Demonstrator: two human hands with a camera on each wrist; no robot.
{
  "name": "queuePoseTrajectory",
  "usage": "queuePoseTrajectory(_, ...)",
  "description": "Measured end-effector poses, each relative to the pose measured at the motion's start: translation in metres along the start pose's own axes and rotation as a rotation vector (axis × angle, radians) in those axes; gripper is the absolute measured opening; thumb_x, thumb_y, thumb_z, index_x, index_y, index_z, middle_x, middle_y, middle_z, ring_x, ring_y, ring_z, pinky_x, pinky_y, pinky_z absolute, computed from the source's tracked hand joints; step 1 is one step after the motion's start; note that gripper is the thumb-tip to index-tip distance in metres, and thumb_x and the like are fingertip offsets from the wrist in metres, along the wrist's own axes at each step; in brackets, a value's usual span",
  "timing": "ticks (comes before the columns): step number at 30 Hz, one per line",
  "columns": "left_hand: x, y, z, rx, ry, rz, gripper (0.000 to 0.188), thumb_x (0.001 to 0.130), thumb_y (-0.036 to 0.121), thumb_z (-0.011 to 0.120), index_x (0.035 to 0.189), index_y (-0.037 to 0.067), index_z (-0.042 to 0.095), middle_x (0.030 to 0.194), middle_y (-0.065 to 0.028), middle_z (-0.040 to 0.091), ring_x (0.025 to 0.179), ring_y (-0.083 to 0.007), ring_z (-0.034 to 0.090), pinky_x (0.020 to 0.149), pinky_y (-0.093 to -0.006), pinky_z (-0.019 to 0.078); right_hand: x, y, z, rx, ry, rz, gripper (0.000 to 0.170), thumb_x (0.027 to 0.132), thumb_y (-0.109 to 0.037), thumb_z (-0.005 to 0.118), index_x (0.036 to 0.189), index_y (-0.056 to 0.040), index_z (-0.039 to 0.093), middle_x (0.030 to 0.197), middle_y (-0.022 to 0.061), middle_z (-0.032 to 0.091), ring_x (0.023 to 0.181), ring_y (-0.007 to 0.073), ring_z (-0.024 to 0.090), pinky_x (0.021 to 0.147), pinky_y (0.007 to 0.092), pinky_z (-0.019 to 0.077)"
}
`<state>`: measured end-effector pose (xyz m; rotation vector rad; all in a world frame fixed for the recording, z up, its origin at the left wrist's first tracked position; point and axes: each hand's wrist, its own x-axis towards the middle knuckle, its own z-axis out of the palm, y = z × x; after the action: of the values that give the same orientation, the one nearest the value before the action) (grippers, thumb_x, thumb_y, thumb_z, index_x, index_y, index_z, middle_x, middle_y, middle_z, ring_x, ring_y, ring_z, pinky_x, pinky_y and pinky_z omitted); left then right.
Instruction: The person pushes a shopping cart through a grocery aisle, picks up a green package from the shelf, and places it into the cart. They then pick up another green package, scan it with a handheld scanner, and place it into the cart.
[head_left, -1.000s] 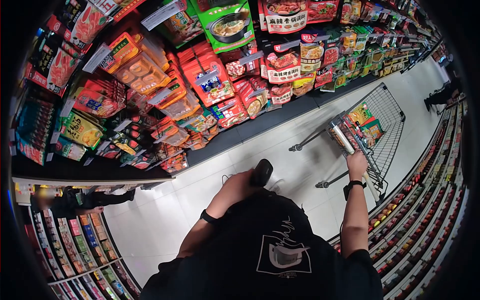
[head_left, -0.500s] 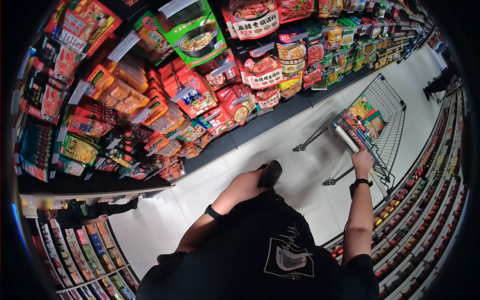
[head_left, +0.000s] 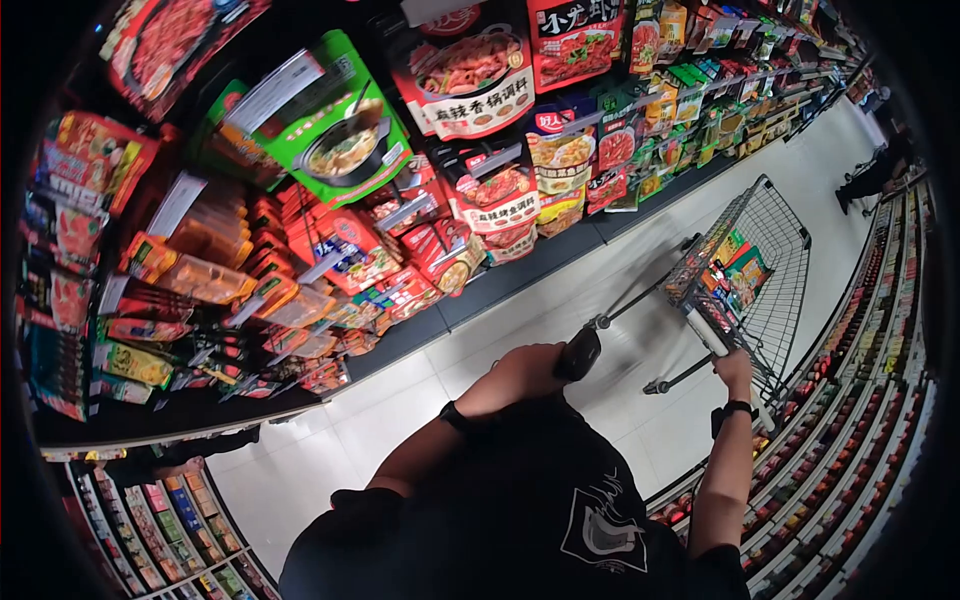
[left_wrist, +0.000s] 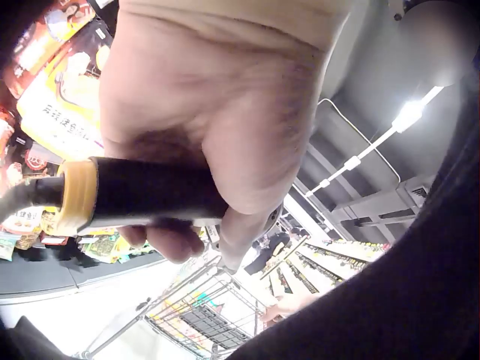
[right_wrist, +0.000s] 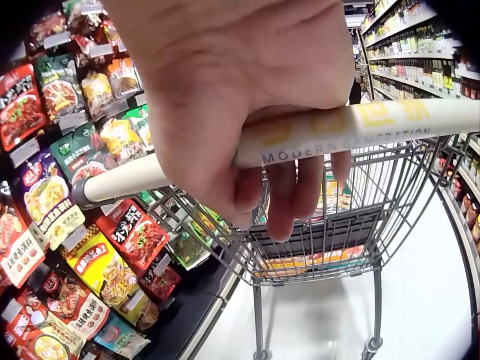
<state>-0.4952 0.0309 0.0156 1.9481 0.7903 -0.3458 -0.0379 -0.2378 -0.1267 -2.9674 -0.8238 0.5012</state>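
My left hand (head_left: 528, 374) grips a black cylindrical object (head_left: 578, 354) in front of my body. In the left wrist view, the fingers of that hand (left_wrist: 202, 127) curl round its black body (left_wrist: 150, 191), which has a tan ring and a cable-like end. My right hand (head_left: 735, 372) holds the pale handle (head_left: 706, 331) of a metal shopping cart (head_left: 790, 255). Seen from the right wrist, the hand (right_wrist: 240, 97) wraps over the handle bar (right_wrist: 375, 124), fingers curled beneath it. Colourful packets (head_left: 742, 274) lie inside the cart.
A tall rack of hanging seasoning pouches (head_left: 480, 70) runs along the left and front, above a dark base ledge (head_left: 500, 295). Shelves of jars and bottles (head_left: 850, 400) line the right. Another person (head_left: 880, 170) stands at the far right; pale tiled floor (head_left: 370, 415) lies between.
The pouch rack has shifted left and lower in the head view, with the pouches appearing larger. My left hand and its object appear farther right. My right hand stays on the cart handle.
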Motion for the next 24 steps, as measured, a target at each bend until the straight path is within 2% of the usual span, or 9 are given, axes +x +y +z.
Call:
queuePoseTrajectory(1,0.011,0.003,-0.006,-0.007,0.001,0.001,0.044,0.094,0.041,0.074,0.127,0.013,0.069,0.114,-0.0173,0.078,0.112,-0.0385,0.073,0.096,-0.0472,0.0551,0.006,0.007,-0.004,0.005,-0.049,0.010,0.032,0.082,-0.031,0.076,0.095,-0.0040,0.085,0.085,0.0224,0.080,0.089,0.0389,0.081,0.088,0.0481,0.0642)
queuePoseTrajectory(4,0.034,0.008,-0.028,-0.025,-0.006,-0.010,0.043,0.094,0.041,0.073,0.126,0.013,0.069,0.115,-0.0181,0.077,0.112,-0.0404,0.073,0.095,-0.0480,0.0551,0.024,0.018,0.000,-0.118,0.093,0.073,0.038,0.085,-0.033,0.075,0.109,-0.0043,0.083,0.100,0.0269,0.080,0.098,0.0436,0.078,0.090,0.0512,0.0634)
queuePoseTrajectory(5,0.039,0.012,-0.035,-0.032,-0.007,-0.017,0.043,0.094,0.041,0.073,0.127,0.013,0.069,0.115,-0.0182,0.077,0.112,-0.0405,0.073,0.096,-0.0481,0.0551,0.030,0.024,-0.001,-0.145,0.040,0.123,0.040,0.090,-0.034,0.072,0.116,-0.0053,0.081,0.109,0.0289,0.078,0.105,0.0467,0.076,0.093,0.0544,0.0620)
queuePoseTrajectory(9,0.057,0.012,-0.055,-0.115,-0.032,-0.020,0.045,0.094,0.042,0.074,0.128,0.012,0.069,0.115,-0.0186,0.078,0.111,-0.0411,0.073,0.095,-0.0487,0.0552,0.045,0.035,-0.013,-0.189,0.096,0.134,0.037,0.094,-0.034,0.069,0.111,-0.0035,0.081,0.106,0.0284,0.078,0.104,0.0475,0.076,0.097,0.0564,0.0593)
queuePoseTrajectory(12,0.074,0.009,-0.055,-0.047,-0.013,-0.005,0.046,0.094,0.042,0.076,0.129,0.012,0.069,0.115,-0.0189,0.078,0.112,-0.0411,0.073,0.094,-0.0487,0.0556,0.061,0.049,-0.019,-0.152,0.111,0.154,0.037,0.094,-0.033,0.069,0.107,-0.0009,0.080,0.105,0.0298,0.078,0.104,0.0486,0.076,0.095,0.0581,0.0591)
queuePoseTrajectory(15,0.086,0.019,-0.056,-0.038,0.017,-0.010,0.039,0.095,0.039,0.072,0.123,0.012,0.071,0.111,-0.0173,0.079,0.108,-0.0408,0.074,0.091,-0.0494,0.0562,0.083,0.067,-0.022,-0.167,0.090,0.172,0.032,0.093,-0.029,0.066,0.111,-0.0059,0.080,0.104,0.0260,0.079,0.104,0.0471,0.075,0.098,0.0584,0.0566)
queuePoseTrajectory(22,0.127,0.053,-0.036,0.012,0.107,0.032,0.038,0.093,0.037,0.074,0.120,0.010,0.071,0.109,-0.0194,0.078,0.105,-0.0427,0.074,0.090,-0.0517,0.0571,0.122,0.102,-0.041,-0.174,0.128,0.070,0.034,0.093,-0.034,0.070,0.100,-0.0027,0.081,0.099,0.0276,0.078,0.098,0.0484,0.076,0.089,0.0583,0.0607)
queuePoseTrajectory(24,0.139,0.070,-0.026,0.020,0.110,0.037,0.037,0.093,0.035,0.074,0.119,0.009,0.071,0.108,-0.0202,0.078,0.104,-0.0429,0.074,0.090,-0.0524,0.0573,0.133,0.115,-0.046,-0.169,0.126,0.045,0.037,0.094,-0.037,0.071,0.101,-0.0028,0.082,0.097,0.0283,0.078,0.095,0.0488,0.076,0.087,0.0579,0.0615)
